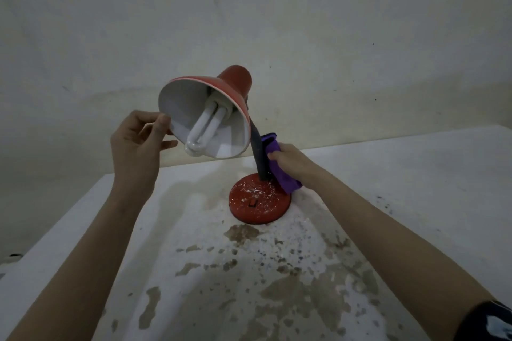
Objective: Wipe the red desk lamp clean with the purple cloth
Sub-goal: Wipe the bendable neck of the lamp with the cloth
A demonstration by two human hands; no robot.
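Observation:
The red desk lamp (pixel 238 83) stands on a worn white table, its shade tilted toward me so the white inside and the bulb (pixel 202 130) show. Its round red base (pixel 259 202) is speckled with white dust. My left hand (pixel 138 147) pinches the left rim of the shade between thumb and fingers. My right hand (pixel 288 159) grips the purple cloth (pixel 277 166) and presses it around the right side of the dark flexible neck (pixel 259 155), just above the base. Part of the cloth hangs down toward the base.
The table top (pixel 388 202) is white with brown peeled patches and dark specks in front of the lamp. A pale wall (pixel 249 8) rises close behind. The table's left edge runs diagonally by my left forearm.

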